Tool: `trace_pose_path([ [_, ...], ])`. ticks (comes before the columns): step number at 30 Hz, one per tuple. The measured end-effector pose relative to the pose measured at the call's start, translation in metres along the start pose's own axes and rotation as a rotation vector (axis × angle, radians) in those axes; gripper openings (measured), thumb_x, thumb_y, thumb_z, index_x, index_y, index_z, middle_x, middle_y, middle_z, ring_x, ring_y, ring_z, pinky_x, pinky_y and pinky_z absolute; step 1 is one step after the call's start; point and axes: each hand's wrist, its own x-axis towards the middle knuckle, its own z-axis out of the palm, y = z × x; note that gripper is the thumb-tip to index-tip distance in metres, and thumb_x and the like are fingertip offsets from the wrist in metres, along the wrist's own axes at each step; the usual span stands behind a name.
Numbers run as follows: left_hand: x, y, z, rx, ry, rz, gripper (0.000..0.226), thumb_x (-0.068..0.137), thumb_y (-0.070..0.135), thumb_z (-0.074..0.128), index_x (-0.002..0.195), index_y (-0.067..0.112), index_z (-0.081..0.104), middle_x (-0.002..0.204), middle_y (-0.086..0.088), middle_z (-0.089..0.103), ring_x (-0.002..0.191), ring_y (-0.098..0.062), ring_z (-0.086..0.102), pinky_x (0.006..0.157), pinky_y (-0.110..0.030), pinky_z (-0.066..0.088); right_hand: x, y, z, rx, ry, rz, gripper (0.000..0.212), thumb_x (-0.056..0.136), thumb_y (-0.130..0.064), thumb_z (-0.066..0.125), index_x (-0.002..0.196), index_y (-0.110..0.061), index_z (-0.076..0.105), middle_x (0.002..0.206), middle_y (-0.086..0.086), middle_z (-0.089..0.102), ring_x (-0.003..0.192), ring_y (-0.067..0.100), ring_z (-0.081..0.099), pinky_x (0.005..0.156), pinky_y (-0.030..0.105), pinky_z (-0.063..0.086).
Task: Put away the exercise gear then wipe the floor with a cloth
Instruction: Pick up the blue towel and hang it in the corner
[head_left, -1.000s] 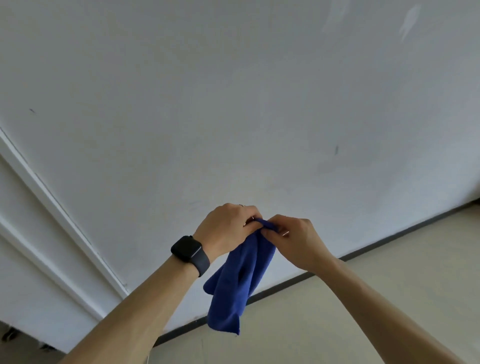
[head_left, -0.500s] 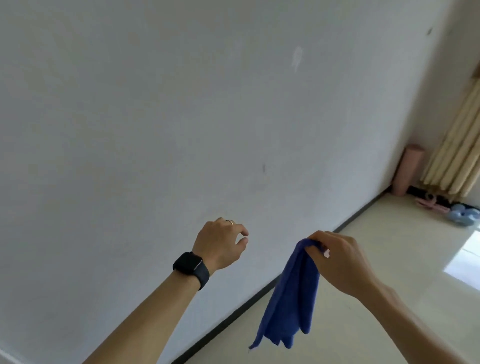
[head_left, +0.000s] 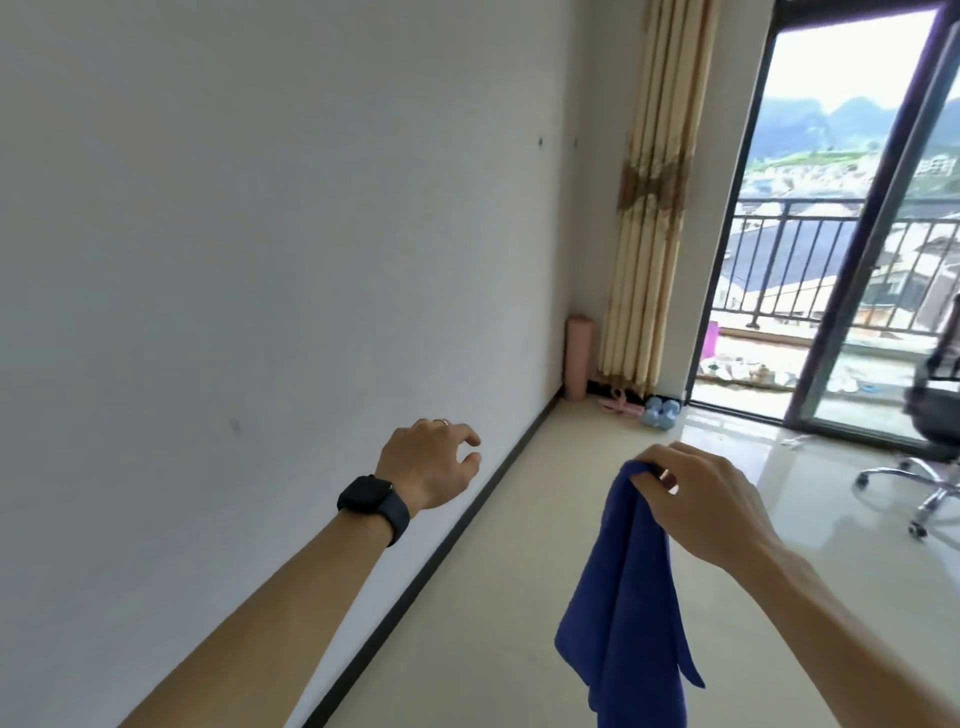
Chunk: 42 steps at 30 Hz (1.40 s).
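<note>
1. Head view, only view. Landmark: the dark skirting strip where the wall meets the floor.
2. Right hand: on the floor side of the skirting strip, held up in the air. Its fingertips are pinched tight on the top edge of the blue cloth.
3. The cloth hangs straight down from that pinch, bunched and limp. Long axis is vertical. Its lower end runs out of the frame bottom, so I cannot tell whether it reaches the floor.
4. Cloth vs fingers: directly below the right fingertips and touching them at the top corner only. The rest hangs free.
5. Left hand: on the wall side of the skirting strip, at about the same height as the right hand. Fingers are loosely curled and hold nothing. It is well apart from the cloth, with a watch on the wrist.
6. Nearer hand is the right, which already has the cloth. The cloth lies to the left hand's right.
7. Gear at the far end of the skirting strip: a rolled pink mat upright in the corner. Just beyond it, a small pink item and pale blue items lie on the floor by the curtain. They are too small to name.
8. Office chair: far across the floor from the skirting strip.
9. Judgement: gear looks parked and the wiping stage is starting. The next move likely lowers the cloth onto the floor and spreads it flat.
</note>
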Motion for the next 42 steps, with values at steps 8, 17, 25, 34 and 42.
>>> trace_pose_path([
  [8,0.135,0.103,0.04,-0.009,-0.009,0.078,0.033,0.098,0.042,0.048,0.126,0.034,0.062,0.127,0.01,0.064,0.117,-0.015,0.057,0.097,-0.032,0.045,0.069,0.155,-0.048,-0.078,0.084,0.178,0.015,0.098,-0.032,0.053,0.101,-0.038,0.066,0.09,-0.023,0.06,0.082,0.01,0.06,0.061,0.027,0.039],
  [17,0.319,0.163,0.116,-0.009,-0.02,0.181,0.033,0.097,0.041,0.049,0.126,0.034,0.062,0.126,0.007,0.065,0.117,-0.017,0.057,0.097,-0.03,0.043,0.189,0.288,-0.041,-0.167,0.185,0.282,0.014,0.097,-0.034,0.054,0.101,-0.037,0.068,0.094,-0.019,0.064,0.085,0.014,0.06,0.067,0.03,0.039],
  [25,0.504,0.197,0.171,-0.095,-0.088,0.196,0.035,0.097,0.041,0.048,0.128,0.032,0.062,0.127,0.005,0.064,0.118,-0.019,0.056,0.099,-0.035,0.044,0.342,0.38,-0.036,-0.199,0.152,0.34,0.014,0.096,-0.038,0.053,0.098,-0.043,0.066,0.097,-0.02,0.061,0.088,0.013,0.06,0.069,0.032,0.042],
  [34,0.68,0.243,0.239,-0.06,-0.106,0.211,0.035,0.098,0.04,0.048,0.129,0.033,0.062,0.12,0.003,0.066,0.117,-0.018,0.057,0.094,-0.032,0.044,0.514,0.483,-0.007,-0.186,0.141,0.314,0.015,0.097,-0.039,0.053,0.098,-0.041,0.068,0.094,-0.02,0.059,0.089,0.015,0.061,0.067,0.031,0.041],
  [42,0.835,0.283,0.294,-0.063,-0.149,0.061,0.033,0.097,0.041,0.048,0.125,0.035,0.064,0.126,0.006,0.065,0.116,-0.019,0.057,0.095,-0.033,0.045,0.674,0.585,0.022,-0.075,0.094,0.228,0.017,0.097,-0.037,0.053,0.105,-0.036,0.068,0.098,-0.017,0.063,0.086,0.014,0.062,0.065,0.03,0.04],
])
